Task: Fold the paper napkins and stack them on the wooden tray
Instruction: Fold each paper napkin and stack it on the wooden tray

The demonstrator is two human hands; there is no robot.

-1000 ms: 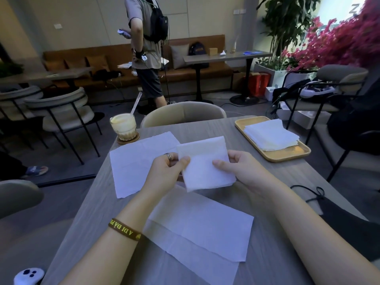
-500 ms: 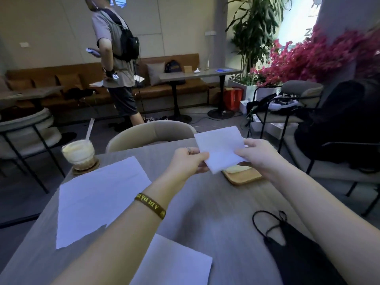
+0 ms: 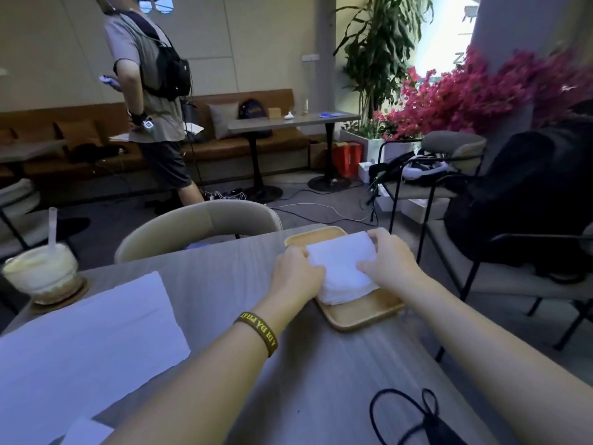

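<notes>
Folded napkin stack (image 3: 343, 274) is seated on the wooden tray (image 3: 362, 313), at the far right of the desk (image 3: 321, 364). The stack is held from both sides: left hand (image 3: 296, 274) grip is curled on its left edge, right hand (image 3: 390, 263) grip is wrapped over its right edge. An unfolded napkin (image 3: 90, 335) is laid flat, well left of the tray.

Folded napkins (image 3: 341, 274): white, squared stack, several layers thick, top slightly bulged; sits on wooden tray (image 3: 362, 316). Left hand (image 3: 296, 274) grips stack's left edge, right hand (image 3: 390, 264) its right side.
Wooden tray: light wood, rectangular, rounded corners, low rim; flat on table (image 3: 321, 380), far right part.
Unfolded napkin (image 3: 86, 342): white, flat, table's left, well apart from tray.
</notes>
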